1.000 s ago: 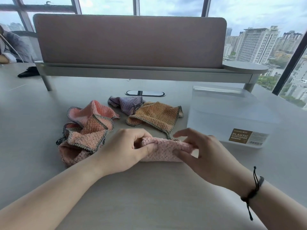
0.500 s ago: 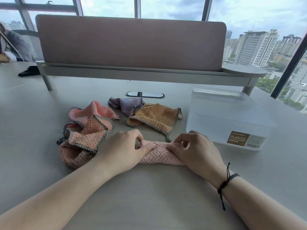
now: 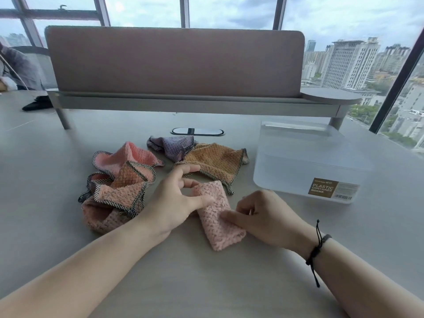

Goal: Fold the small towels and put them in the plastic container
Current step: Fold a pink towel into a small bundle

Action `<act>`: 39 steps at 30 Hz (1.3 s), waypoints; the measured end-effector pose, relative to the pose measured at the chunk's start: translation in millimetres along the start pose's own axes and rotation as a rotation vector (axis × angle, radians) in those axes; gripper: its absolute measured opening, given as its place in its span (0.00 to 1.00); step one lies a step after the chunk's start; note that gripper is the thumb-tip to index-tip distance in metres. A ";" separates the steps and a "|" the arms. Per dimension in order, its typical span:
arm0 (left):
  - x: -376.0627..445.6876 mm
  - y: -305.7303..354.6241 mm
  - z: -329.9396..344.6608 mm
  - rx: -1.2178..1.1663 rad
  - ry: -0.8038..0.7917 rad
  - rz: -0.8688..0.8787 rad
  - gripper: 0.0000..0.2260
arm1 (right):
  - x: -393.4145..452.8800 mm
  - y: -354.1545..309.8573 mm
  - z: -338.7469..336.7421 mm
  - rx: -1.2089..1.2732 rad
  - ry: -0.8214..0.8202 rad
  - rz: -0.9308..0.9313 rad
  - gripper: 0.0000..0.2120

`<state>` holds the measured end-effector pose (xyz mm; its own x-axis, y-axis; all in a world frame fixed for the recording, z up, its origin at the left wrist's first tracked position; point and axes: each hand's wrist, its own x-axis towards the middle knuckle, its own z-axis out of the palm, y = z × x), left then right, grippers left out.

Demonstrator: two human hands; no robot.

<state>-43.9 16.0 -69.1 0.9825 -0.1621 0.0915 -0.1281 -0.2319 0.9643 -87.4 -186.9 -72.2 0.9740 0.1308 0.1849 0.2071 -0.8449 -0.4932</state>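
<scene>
A folded pink towel [image 3: 218, 222] lies on the table as a narrow strip, its length running away from me. My left hand [image 3: 176, 199] pinches its far end with thumb and fingers. My right hand [image 3: 263, 214] holds its right edge near the middle with thumb and forefinger. A heap of crumpled pink towels [image 3: 119, 187] with chequered trim sits to the left. An orange towel [image 3: 215, 161] and a purple towel [image 3: 172, 146] lie behind. The frosted plastic container [image 3: 305, 161] with a brown label stands at the right, lid on.
A pink divider panel on a grey raised shelf [image 3: 174, 104] crosses the back of the table. A dark oval cable slot [image 3: 197, 131] lies in the tabletop behind the towels. Another person's sleeve [image 3: 16, 67] shows at the far left.
The folded pink towel has been turned from lying crosswise to lying lengthwise, away from me. My left hand shifted to its far end and my right hand to its right edge.
</scene>
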 end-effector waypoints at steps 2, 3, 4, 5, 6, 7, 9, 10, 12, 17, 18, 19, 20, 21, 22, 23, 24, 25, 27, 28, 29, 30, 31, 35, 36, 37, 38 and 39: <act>-1.0 2.5 5.0 -0.302 -0.073 -0.119 0.31 | -1.3 -1.2 3.4 0.035 -0.032 -0.077 0.30; -0.7 3.5 6.4 -0.404 -0.095 -0.164 0.32 | -1.3 -1.4 4.8 0.043 -0.032 -0.101 0.30; 0.2 4.0 6.7 -0.469 -0.107 -0.196 0.31 | -0.8 -1.4 5.9 0.050 -0.028 -0.116 0.30; 1.2 4.6 6.9 -0.507 -0.117 -0.219 0.31 | -0.2 -0.7 6.3 0.058 -0.023 -0.125 0.29; 1.4 5.3 6.8 -0.525 -0.129 -0.235 0.31 | 0.6 0.2 6.5 0.069 -0.018 -0.128 0.29; 1.2 5.4 7.4 -0.523 -0.148 -0.243 0.30 | 1.2 1.3 6.5 0.082 -0.011 -0.124 0.28; -0.6 5.8 10.0 -0.490 -0.175 -0.239 0.30 | 1.4 3.1 5.9 0.113 0.002 -0.101 0.23; -1.3 5.7 11.4 -0.477 -0.179 -0.235 0.30 | 1.1 3.2 5.4 0.126 0.007 -0.088 0.21; -0.4 5.0 13.6 -0.486 -0.167 -0.240 0.30 | 0.1 1.7 3.8 0.152 0.029 -0.060 0.19; 5.2 9.1 23.2 -0.537 -0.135 -0.245 0.27 | -1.8 4.0 -2.3 0.490 0.054 0.074 0.14; 6.4 11.8 26.8 -0.543 -0.136 -0.240 0.27 | -2.8 4.7 -4.9 0.603 0.045 0.100 0.13; 7.7 16.7 32.1 -0.553 -0.146 -0.236 0.26 | -4.7 6.0 -9.4 0.731 0.034 0.131 0.12; 9.5 23.2 37.9 -0.561 -0.159 -0.231 0.25 | -7.1 6.0 -15.8 0.862 0.021 0.160 0.11; 11.9 31.8 44.3 -0.563 -0.175 -0.216 0.24 | -9.1 5.8 -24.1 0.964 0.019 0.180 0.11; 14.9 42.5 50.5 -0.552 -0.193 -0.188 0.22 | -10.6 5.5 -34.3 1.018 0.036 0.187 0.10; 19.1 54.3 57.1 -0.531 -0.209 -0.151 0.20 | -11.1 6.2 -46.0 1.040 0.062 0.184 0.10; 24.2 67.2 63.4 -0.504 -0.224 -0.106 0.18 | -10.5 6.8 -60.0 1.036 0.095 0.175 0.10; 30.0 80.8 69.6 -0.478 -0.235 -0.056 0.17 | -8.1 8.9 -74.8 1.015 0.132 0.163 0.09; 46.2 101.9 81.8 -0.337 -0.205 0.093 0.15 | 3.5 14.6 -105.9 0.952 0.212 0.157 0.09; 56.8 108.8 88.3 -0.193 -0.155 0.195 0.13 | 11.3 18.6 -120.6 0.908 0.255 0.171 0.09; 67.6 113.1 94.4 -0.042 -0.105 0.282 0.11 | 22.5 26.5 -132.3 0.858 0.292 0.200 0.09; 77.8 115.0 100.3 0.088 -0.061 0.333 0.10 | 33.1 33.1 -142.3 0.812 0.319 0.241 0.09; 87.5 113.8 106.2 0.182 -0.037 0.342 0.09 | 44.2 41.4 -149.0 0.772 0.330 0.296 0.09; 104.5 86.8 122.2 0.358 -0.082 0.226 0.10 | 72.9 65.0 -150.6 0.640 0.164 0.531 0.10; 104.9 78.0 123.7 0.362 -0.094 0.210 0.10 | 76.6 68.5 -146.7 0.586 0.074 0.563 0.12; 105.3 70.3 124.0 0.345 -0.101 0.194 0.11 | 80.5 71.8 -141.4 0.532 -0.020 0.579 0.15; 104.6 65.0 123.5 0.312 -0.107 0.181 0.10 | 83.6 73.1 -136.0 0.498 -0.113 0.584 0.18; 104.2 61.1 122.6 0.277 -0.111 0.169 0.09 | 88.6 75.5 -130.4 0.481 -0.190 0.588 0.21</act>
<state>34.1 -132.7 -31.1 0.9257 -0.3201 0.2018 -0.3342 -0.4418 0.8325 2.5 -306.7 17.8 0.9262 -0.1450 -0.3479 -0.3726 -0.4911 -0.7873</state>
